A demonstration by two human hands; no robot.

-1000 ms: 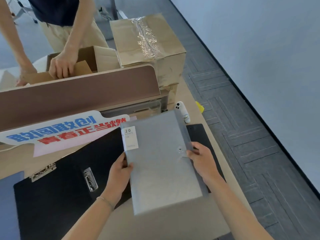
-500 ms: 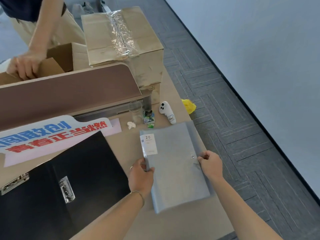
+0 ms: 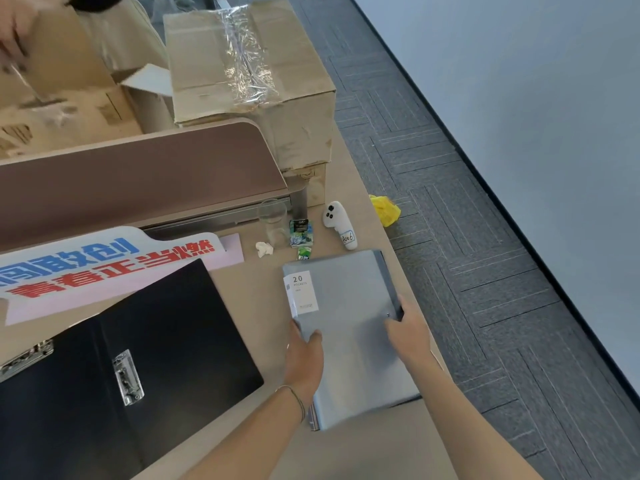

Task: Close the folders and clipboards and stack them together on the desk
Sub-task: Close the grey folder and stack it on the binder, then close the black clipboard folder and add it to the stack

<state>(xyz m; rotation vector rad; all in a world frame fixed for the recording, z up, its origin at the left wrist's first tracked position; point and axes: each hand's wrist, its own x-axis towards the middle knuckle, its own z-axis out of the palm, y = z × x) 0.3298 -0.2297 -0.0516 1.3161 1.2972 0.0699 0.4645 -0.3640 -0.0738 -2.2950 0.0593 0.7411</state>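
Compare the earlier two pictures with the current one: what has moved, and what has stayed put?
The grey folder, closed and gripped by the left hand and right hand, moved right, off the black folder, towards the desk's right edge. The black folder stayed open, clips showing. Both hands kept their hold.

- One view only, from the person's head, looking forward and steeply down onto the desk [image 3: 263,299].
- It sits close above the desk's near right part; both forearms enter from the bottom edge.
- Beyond the desk's right edge, carpeted floor [image 3: 485,237] runs diagonally to a wall [image 3: 554,98].
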